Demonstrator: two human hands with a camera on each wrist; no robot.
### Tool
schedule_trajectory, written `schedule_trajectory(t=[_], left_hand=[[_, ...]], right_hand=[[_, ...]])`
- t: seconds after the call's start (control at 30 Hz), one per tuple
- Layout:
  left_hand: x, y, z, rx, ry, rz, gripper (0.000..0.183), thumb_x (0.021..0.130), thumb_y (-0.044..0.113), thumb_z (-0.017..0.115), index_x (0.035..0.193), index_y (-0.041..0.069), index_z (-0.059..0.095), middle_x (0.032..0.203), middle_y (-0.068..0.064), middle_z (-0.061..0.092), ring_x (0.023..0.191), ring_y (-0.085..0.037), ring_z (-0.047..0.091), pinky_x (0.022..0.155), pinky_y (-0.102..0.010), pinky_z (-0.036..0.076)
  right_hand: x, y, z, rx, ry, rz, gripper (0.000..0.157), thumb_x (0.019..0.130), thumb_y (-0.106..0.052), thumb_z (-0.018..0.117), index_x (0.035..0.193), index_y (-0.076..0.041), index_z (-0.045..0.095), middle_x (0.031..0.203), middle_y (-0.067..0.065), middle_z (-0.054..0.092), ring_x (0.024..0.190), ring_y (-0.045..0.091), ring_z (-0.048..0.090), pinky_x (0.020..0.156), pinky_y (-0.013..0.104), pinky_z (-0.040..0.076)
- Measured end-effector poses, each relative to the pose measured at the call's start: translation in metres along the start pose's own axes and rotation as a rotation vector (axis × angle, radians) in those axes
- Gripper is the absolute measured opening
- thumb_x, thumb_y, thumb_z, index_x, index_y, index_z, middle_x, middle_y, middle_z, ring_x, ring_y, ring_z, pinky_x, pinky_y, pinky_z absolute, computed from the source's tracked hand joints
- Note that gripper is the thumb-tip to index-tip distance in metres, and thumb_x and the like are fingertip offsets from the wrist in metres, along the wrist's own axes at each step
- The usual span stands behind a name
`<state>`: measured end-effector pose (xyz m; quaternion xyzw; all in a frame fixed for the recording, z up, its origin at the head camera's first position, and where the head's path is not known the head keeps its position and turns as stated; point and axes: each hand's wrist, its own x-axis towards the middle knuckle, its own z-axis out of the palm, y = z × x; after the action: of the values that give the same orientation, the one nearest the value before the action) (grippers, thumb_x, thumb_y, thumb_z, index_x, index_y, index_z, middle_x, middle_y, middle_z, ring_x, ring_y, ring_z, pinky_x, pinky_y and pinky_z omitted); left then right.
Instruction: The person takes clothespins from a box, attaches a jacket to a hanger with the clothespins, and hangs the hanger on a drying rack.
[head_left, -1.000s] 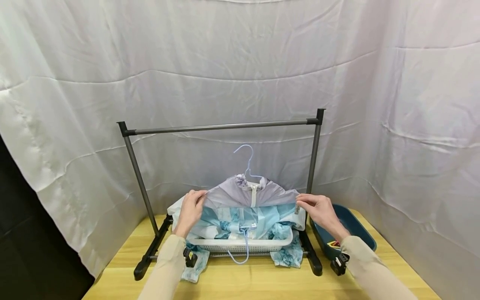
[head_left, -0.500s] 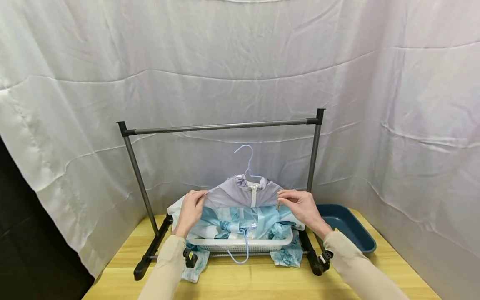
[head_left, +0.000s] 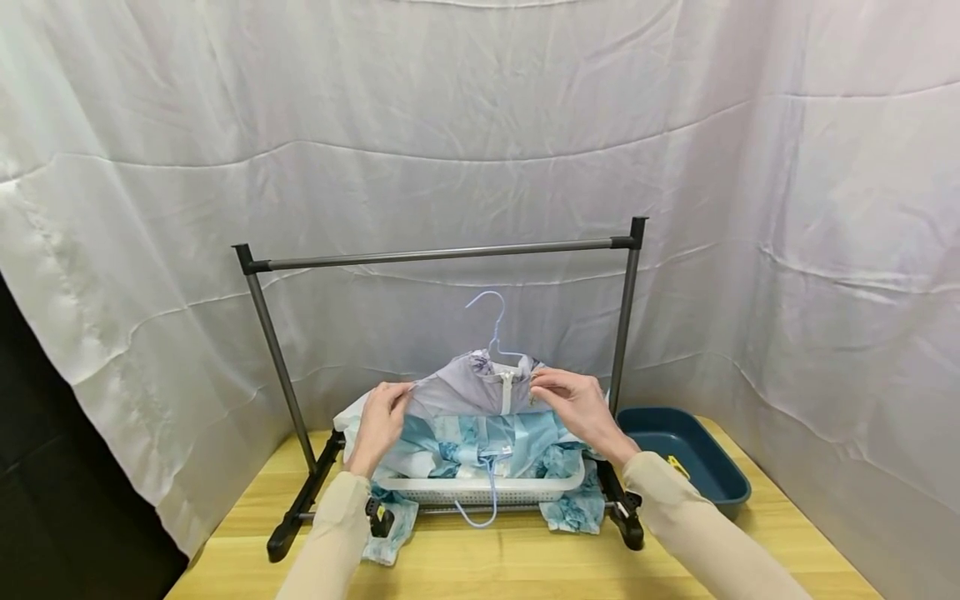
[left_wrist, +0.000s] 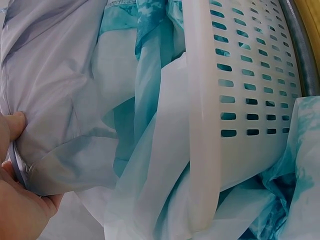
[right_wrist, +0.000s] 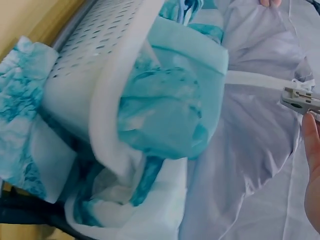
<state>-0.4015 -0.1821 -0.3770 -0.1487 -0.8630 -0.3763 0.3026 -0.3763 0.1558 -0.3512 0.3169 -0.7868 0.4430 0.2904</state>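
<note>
A lilac zip-up jacket (head_left: pixel 453 387) is spread on a pale blue wire hanger (head_left: pixel 500 321), whose hook sticks up above the collar. My left hand (head_left: pixel 382 423) pinches the jacket's left shoulder; in the left wrist view the thumb and fingers meet at the fabric's edge. Between right thumb and fingers I hold a grey clothespin (right_wrist: pixel 299 99), close by the collar and the top of the white zipper (right_wrist: pixel 262 80). My right hand (head_left: pixel 581 407) covers part of the right shoulder. Beneath lie turquoise and white garments (head_left: pixel 450 458) in a white perforated basket (head_left: pixel 480 485).
A metal clothes rack (head_left: pixel 442 253) stands around the basket, its crossbar above and behind the jacket. Another blue hanger hook (head_left: pixel 491 500) hangs over the basket's front. At right sits a dark blue tub (head_left: pixel 712 454) with a yellow piece (head_left: pixel 677 465) inside. Turquoise sleeves (head_left: pixel 576 508) spill onto the wooden table (head_left: pixel 495 567).
My right hand has moved left, from the jacket's right shoulder end to beside the collar, carrying the clothespin. The left hand keeps its place on the left shoulder.
</note>
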Motion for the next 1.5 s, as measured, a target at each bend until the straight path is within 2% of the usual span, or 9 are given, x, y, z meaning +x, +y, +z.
schedule_trajectory(t=[0.2,0.3,0.43,0.77,0.93,1.1,1.23,1.37,1.5], left_hand=[[0.0,-0.001,0.003,-0.004,0.032,0.019,0.025,0.1,0.009,0.055,0.119,0.005,0.07,0.1,-0.011,0.061,0.085,-0.022,0.05,0.073,-0.036,0.041],[0.0,0.0,0.003,-0.005,0.036,0.023,0.024,0.1,0.01,0.055,0.118,0.005,0.07,0.101,-0.011,0.061,0.086,-0.023,0.051,0.074,-0.036,0.042],[-0.001,0.001,0.001,-0.013,0.02,0.014,0.025,0.101,0.01,0.053,0.12,0.005,0.069,0.103,-0.011,0.061,0.089,-0.024,0.053,0.076,-0.037,0.043],[0.001,0.001,0.002,-0.011,0.03,0.024,0.025,0.1,0.009,0.054,0.12,0.004,0.069,0.099,-0.012,0.06,0.084,-0.023,0.049,0.073,-0.036,0.04],[0.0,-0.001,0.002,-0.011,0.038,0.032,0.025,0.1,0.009,0.055,0.12,0.004,0.07,0.098,-0.012,0.061,0.083,-0.022,0.049,0.073,-0.036,0.04],[-0.001,-0.002,0.001,-0.006,0.032,0.03,0.025,0.1,0.01,0.055,0.12,0.005,0.07,0.097,-0.011,0.06,0.082,-0.022,0.048,0.072,-0.035,0.04],[-0.002,-0.002,0.0,-0.011,0.021,0.012,0.025,0.1,0.01,0.055,0.119,0.006,0.07,0.096,-0.011,0.059,0.081,-0.021,0.047,0.072,-0.035,0.04],[-0.003,-0.002,0.0,-0.021,0.022,0.015,0.025,0.101,0.011,0.054,0.118,0.006,0.071,0.097,-0.011,0.06,0.083,-0.022,0.049,0.073,-0.035,0.041],[-0.001,-0.001,0.001,-0.03,0.034,0.044,0.024,0.1,0.01,0.055,0.117,0.006,0.071,0.096,-0.011,0.061,0.082,-0.023,0.05,0.072,-0.036,0.041]], right_hand=[[0.009,-0.006,0.008,0.011,0.01,-0.034,0.019,0.092,-0.019,0.067,0.105,-0.008,0.076,0.119,0.006,0.07,0.118,0.025,0.063,0.09,0.029,0.054],[0.012,-0.008,0.012,0.02,0.013,-0.028,0.019,0.091,-0.022,0.068,0.103,-0.01,0.078,0.117,0.006,0.071,0.113,0.024,0.065,0.089,0.028,0.054],[0.017,-0.012,0.019,0.008,-0.023,-0.035,0.021,0.092,-0.026,0.068,0.102,-0.011,0.078,0.118,0.005,0.071,0.106,0.021,0.068,0.086,0.027,0.055],[0.042,-0.025,0.026,-0.001,-0.147,-0.155,0.019,0.091,-0.021,0.069,0.102,-0.007,0.077,0.12,0.011,0.069,0.104,0.021,0.07,0.084,0.027,0.056],[0.049,-0.028,0.033,-0.045,-0.165,-0.23,0.018,0.09,-0.014,0.071,0.102,-0.003,0.077,0.115,0.014,0.071,0.1,0.024,0.071,0.083,0.027,0.056],[0.051,-0.03,0.038,-0.087,-0.17,-0.326,0.016,0.087,-0.009,0.072,0.1,-0.001,0.077,0.11,0.015,0.072,0.104,0.027,0.069,0.087,0.028,0.055],[0.053,-0.032,0.04,-0.108,-0.185,-0.391,0.016,0.088,-0.007,0.07,0.102,0.0,0.077,0.113,0.017,0.071,0.107,0.029,0.068,0.089,0.029,0.055],[0.058,-0.036,0.04,-0.133,-0.195,-0.402,0.017,0.091,-0.005,0.066,0.105,0.0,0.076,0.118,0.019,0.069,0.112,0.03,0.066,0.091,0.031,0.054],[0.064,-0.039,0.042,-0.143,-0.182,-0.375,0.016,0.092,-0.005,0.065,0.103,-0.001,0.076,0.118,0.017,0.069,0.11,0.027,0.067,0.089,0.032,0.055]])
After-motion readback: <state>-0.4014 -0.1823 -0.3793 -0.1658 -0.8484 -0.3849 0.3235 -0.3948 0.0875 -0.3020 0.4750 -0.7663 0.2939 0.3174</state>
